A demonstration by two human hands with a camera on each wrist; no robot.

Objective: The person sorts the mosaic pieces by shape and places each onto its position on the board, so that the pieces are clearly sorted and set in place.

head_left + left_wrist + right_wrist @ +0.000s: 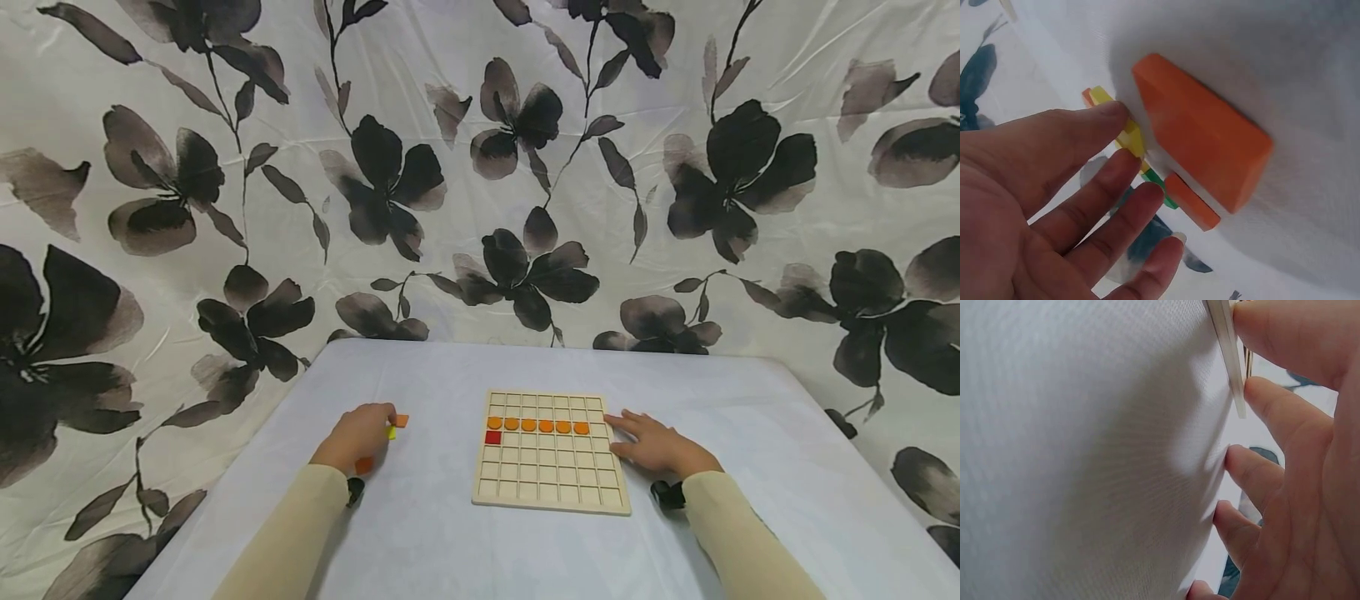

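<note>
Left hand (363, 435), fingers part-bent, at yellow tile (1135, 139), grip indeterminable; right hand (658, 446), fingers spread, touches wooden grid board's (549, 457) right edge.

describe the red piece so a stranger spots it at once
On the white-covered table, find the pale gridded board beside the right hand. In the head view, just below the left end of its row of round orange pieces, sits the red piece: the only red and only square piece on the board.
</note>
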